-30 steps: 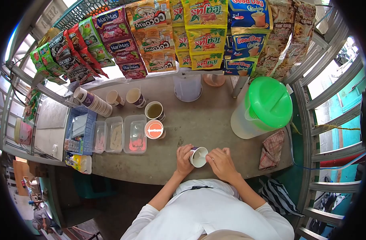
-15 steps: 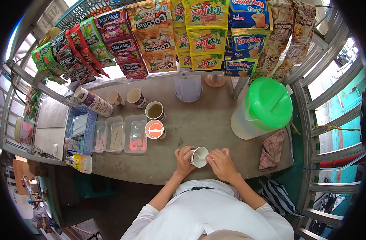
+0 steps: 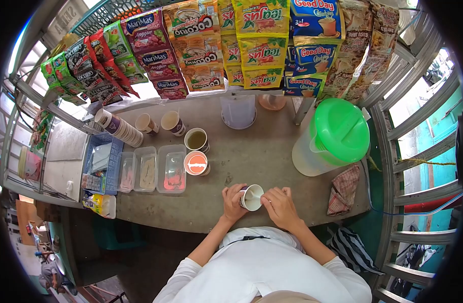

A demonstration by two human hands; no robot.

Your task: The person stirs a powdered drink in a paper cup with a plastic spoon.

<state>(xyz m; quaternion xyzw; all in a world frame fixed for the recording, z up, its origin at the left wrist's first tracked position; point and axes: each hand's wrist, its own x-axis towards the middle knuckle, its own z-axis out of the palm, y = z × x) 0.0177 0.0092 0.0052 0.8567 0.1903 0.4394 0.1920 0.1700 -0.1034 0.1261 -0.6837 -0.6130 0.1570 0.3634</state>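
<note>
A white-rimmed paper cup (image 3: 252,198) stands tilted near the front edge of the counter, its mouth towards me. My left hand (image 3: 233,202) is closed around its left side. On the right, my right hand (image 3: 280,206) is pinched at the rim, on what looks like the handle of a small white spoon (image 3: 257,197) reaching into the cup. The fingers hide most of that handle. What lies in the bottom of the cup is too pale to make out.
To the left stand a cup of greenish-brown liquid (image 3: 196,140), a cup with an orange-red top (image 3: 196,163), clear containers (image 3: 171,169) and stacked cups (image 3: 119,128). A green-lidded pitcher (image 3: 337,134) and checkered cloth (image 3: 344,189) are at right. Drink sachets (image 3: 262,45) hang overhead.
Both hands stay at the cup in nearly the same place. The white utensil inside it has shifted slightly.
</note>
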